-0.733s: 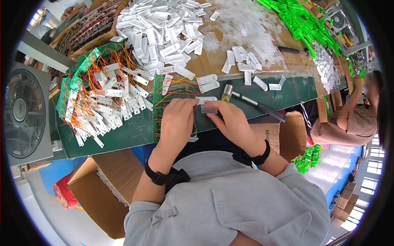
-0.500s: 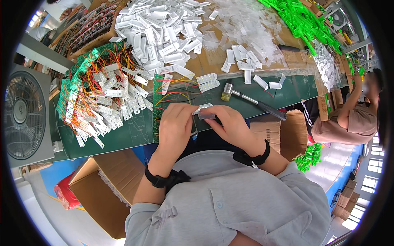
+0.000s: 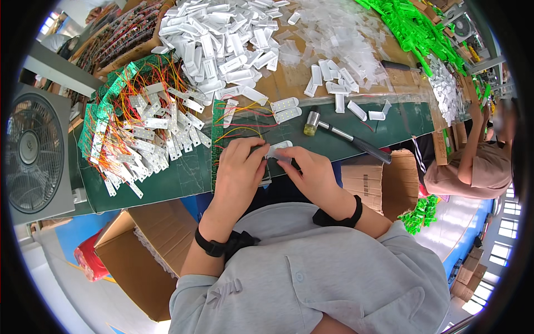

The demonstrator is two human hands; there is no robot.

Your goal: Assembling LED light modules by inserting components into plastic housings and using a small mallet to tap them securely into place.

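Observation:
Between my hands, at the table's front edge, is a small white plastic housing (image 3: 281, 145). The fingers of my left hand (image 3: 238, 170) are closed on its left end. My right hand (image 3: 311, 171) pinches at its right end, on what looks like a small clear plastic sheet, mostly covered by the fingertips. Just beyond lie two white LED boards (image 3: 286, 110) side by side, with red and yellow wires running left to a green circuit board panel (image 3: 216, 150). A hammer (image 3: 347, 135) with a metal and yellowish head rests to the right.
White housings (image 3: 222, 47) are heaped at the back, beside scattered clear sheets (image 3: 339, 39) and green plastic parts (image 3: 409, 33). Wired boards (image 3: 158, 128) pile up at left near a fan (image 3: 36, 153). Cardboard boxes (image 3: 142, 261) stand below the table. Another person (image 3: 473, 161) sits at right.
My right fingers have closed further over the clear sheet, which showed more plainly before. Both hands remain at the housing. The whole view has shifted slightly.

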